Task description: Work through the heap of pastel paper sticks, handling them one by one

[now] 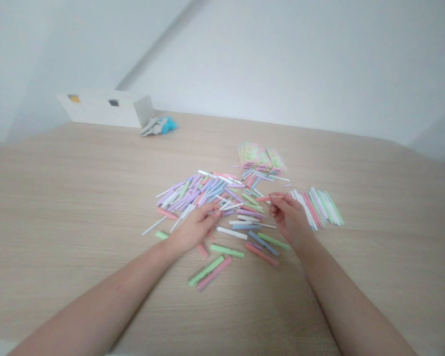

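Coral stick [265, 199], thin, sits between thumb and fingers of the right hand [291, 217], tip pointing left, raised over the right edge of the loose pile [196, 190]. Left hand [195, 225] is low on the near side of that pile, fingers curled narrow by some white sticks [230, 203]; too blurred to tell if it grips any.

Risks, my judgement: the pinch takes in just one end of the coral stick, so a brush against the pile could twist it or knock it loose. Pile sticks cross each other at all angles; pulling one from underneath would likely drag or roll its neighbours. Left wrist is close above loose sticks, so a sideways sweep may scatter them, and the green stick [206, 270] nearest the wearer could get bumped by a forearm.

Right hand is also just beside the lined-up row [319, 208]; a careless swing right might skew it. Stacked packets [261, 155] stand behind, with short sticks right at their front; reaching far could nudge those.
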The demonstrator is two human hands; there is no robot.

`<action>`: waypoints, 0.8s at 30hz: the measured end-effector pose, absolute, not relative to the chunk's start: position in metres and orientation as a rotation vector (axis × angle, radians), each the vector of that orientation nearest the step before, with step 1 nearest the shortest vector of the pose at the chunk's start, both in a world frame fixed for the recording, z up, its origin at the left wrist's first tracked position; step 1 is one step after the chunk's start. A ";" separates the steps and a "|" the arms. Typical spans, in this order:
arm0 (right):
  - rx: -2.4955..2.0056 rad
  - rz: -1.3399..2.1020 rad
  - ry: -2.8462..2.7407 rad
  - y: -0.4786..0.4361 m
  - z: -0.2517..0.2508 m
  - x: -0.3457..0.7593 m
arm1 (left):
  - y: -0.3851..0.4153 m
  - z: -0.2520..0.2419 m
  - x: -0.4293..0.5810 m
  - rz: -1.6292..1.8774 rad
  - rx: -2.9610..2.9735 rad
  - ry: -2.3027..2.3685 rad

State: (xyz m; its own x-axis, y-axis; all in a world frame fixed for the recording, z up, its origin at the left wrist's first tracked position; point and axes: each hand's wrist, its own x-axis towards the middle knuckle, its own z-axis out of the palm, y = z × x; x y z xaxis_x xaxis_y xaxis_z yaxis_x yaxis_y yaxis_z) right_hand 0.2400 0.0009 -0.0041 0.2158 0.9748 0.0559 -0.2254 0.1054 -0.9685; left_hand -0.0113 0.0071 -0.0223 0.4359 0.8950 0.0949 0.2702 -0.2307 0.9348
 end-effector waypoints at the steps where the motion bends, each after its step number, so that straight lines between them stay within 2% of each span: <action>1: -1.064 1.071 -0.907 0.001 -0.004 0.242 | 0.008 -0.023 -0.012 0.829 1.773 1.031; 13: -0.986 1.309 -1.004 -0.012 -0.003 0.230 | 0.006 -0.018 -0.011 0.747 1.993 1.117; 24: -0.941 1.088 -1.175 -0.022 0.010 0.227 | -0.007 -0.002 -0.010 0.827 2.130 0.887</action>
